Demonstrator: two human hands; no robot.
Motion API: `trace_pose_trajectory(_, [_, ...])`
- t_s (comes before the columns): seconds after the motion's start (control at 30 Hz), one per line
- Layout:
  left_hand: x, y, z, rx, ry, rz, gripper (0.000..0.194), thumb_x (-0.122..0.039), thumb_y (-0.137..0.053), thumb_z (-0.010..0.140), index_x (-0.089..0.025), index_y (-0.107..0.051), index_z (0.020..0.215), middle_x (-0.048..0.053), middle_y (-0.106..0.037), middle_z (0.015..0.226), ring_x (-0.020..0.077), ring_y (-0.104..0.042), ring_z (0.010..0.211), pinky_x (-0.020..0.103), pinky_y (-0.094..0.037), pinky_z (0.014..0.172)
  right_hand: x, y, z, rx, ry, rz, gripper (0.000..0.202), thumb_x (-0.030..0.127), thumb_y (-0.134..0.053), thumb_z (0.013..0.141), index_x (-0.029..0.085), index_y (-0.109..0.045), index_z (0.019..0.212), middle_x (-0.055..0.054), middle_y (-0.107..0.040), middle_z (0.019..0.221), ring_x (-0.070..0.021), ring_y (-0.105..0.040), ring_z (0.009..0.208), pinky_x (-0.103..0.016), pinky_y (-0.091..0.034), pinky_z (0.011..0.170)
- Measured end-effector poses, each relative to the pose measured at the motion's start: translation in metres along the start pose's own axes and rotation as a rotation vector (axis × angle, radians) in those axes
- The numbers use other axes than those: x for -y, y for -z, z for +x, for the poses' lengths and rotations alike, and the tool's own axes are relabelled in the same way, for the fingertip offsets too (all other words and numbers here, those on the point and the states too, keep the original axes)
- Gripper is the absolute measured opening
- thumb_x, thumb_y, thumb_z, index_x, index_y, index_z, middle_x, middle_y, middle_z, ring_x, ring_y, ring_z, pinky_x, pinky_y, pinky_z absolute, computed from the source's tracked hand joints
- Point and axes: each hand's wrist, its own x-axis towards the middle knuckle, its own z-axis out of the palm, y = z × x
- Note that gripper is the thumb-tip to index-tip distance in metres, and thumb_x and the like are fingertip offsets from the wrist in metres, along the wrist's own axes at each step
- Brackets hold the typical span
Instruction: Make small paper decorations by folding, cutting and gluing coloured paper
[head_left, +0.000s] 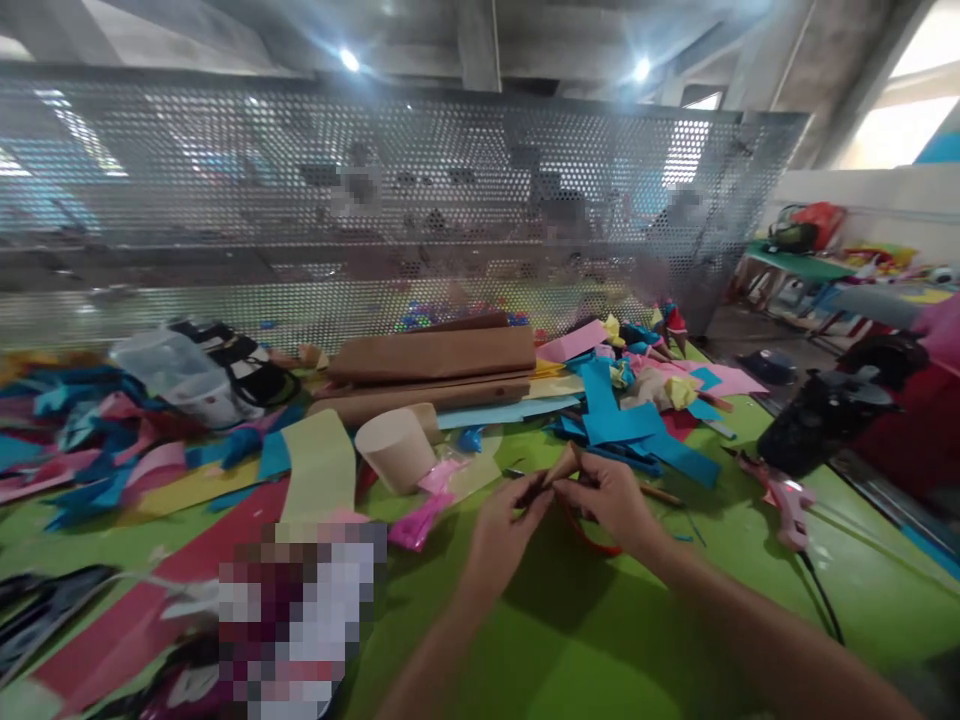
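Observation:
Both hands are raised over the green table (540, 660) with their fingertips meeting at a small piece of brown paper (564, 463), folded or rolled to a point. My left hand (510, 515) pinches its lower left side. My right hand (606, 495) grips the same piece from the right. Below the right hand a red curved loop (604, 549) shows, perhaps a scissors handle; the rest of it is hidden. A brown stick-like thing (661, 494) lies just right of the hand.
Brown paper rolls (435, 355), a cream paper roll (394, 450) and blue paper pieces (622, 410) lie beyond my hands. A pink glue gun (791, 510) with a black cord sits right, by a black container (817, 420). Behind stands a perforated metal screen (450, 200).

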Motion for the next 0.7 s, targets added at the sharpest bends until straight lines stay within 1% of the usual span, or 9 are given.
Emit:
trace_pose_trajectory(0.1, [0.004,0.0,0.001,-0.015,-0.02,0.004,0.027,-0.039,-0.065,0.088,-0.022,-0.076,0.107,0.008,-0.077,0.103,0.0249,-0.07,0.095,0.036,-0.054,0.084,-0.001,0.001,0.0,0.008,0.006,-0.007,0.022,0.039,-0.071,0.085,0.018,-0.076,0.088,0.003,-0.054,0.057,-0.0112,-0.043,0.05,-0.023,-0.031,0.046])
trace_pose_trajectory(0.2, [0.004,0.0,0.002,-0.04,0.0,0.0,0.027,-0.039,-0.063,0.089,-0.022,-0.076,0.104,0.007,-0.078,0.099,0.0245,-0.07,0.092,0.036,-0.054,0.083,-0.005,0.001,0.0,-0.02,0.0,-0.047,0.021,0.038,-0.074,0.082,0.017,-0.075,0.086,0.005,-0.051,0.054,-0.0113,-0.044,0.05,-0.022,-0.03,0.046])
trace_pose_trajectory(0.27, [0.002,0.0,0.002,-0.035,0.02,-0.019,0.027,-0.039,-0.062,0.089,-0.022,-0.076,0.104,0.007,-0.078,0.097,0.0243,-0.071,0.09,0.035,-0.054,0.081,-0.006,0.001,0.0,-0.028,-0.007,-0.047,0.02,0.037,-0.074,0.081,0.017,-0.074,0.086,0.006,-0.049,0.053,-0.0111,-0.044,0.049,-0.023,-0.03,0.046])
trace_pose_trajectory(0.4, [-0.002,0.001,0.002,-0.017,0.029,-0.036,0.027,-0.037,-0.062,0.089,-0.021,-0.076,0.104,0.006,-0.078,0.096,0.0236,-0.07,0.088,0.034,-0.053,0.079,-0.004,0.001,0.0,0.033,-0.001,0.032,0.022,0.038,-0.071,0.085,0.017,-0.076,0.09,0.003,-0.058,0.062,-0.0102,-0.044,0.05,-0.023,-0.032,0.047])
trace_pose_trajectory(0.53, [-0.003,0.001,0.001,-0.003,0.039,-0.059,0.027,-0.039,-0.061,0.09,-0.021,-0.076,0.104,0.006,-0.077,0.092,0.0229,-0.069,0.086,0.034,-0.052,0.079,0.002,0.002,0.0,0.035,0.01,0.044,0.021,0.037,-0.071,0.084,0.017,-0.076,0.089,0.002,-0.059,0.065,-0.0103,-0.044,0.051,-0.023,-0.033,0.048])
trace_pose_trajectory(0.6, [-0.005,0.001,0.001,0.009,0.056,-0.065,0.026,-0.038,-0.061,0.09,-0.021,-0.076,0.104,0.006,-0.077,0.093,0.0232,-0.069,0.087,0.034,-0.051,0.079,0.003,0.003,-0.001,0.025,-0.001,0.05,0.021,0.037,-0.072,0.084,0.018,-0.075,0.091,0.003,-0.057,0.061,-0.0109,-0.044,0.051,-0.023,-0.033,0.048])
trace_pose_trajectory(0.7, [-0.006,0.002,0.001,0.046,0.078,-0.096,0.027,-0.035,-0.061,0.091,-0.02,-0.075,0.108,0.007,-0.077,0.103,0.0241,-0.069,0.095,0.035,-0.051,0.084,0.003,0.004,-0.001,-0.019,-0.021,0.035,0.022,0.039,-0.072,0.083,0.018,-0.074,0.089,0.004,-0.053,0.056,-0.0117,-0.043,0.05,-0.024,-0.032,0.048])
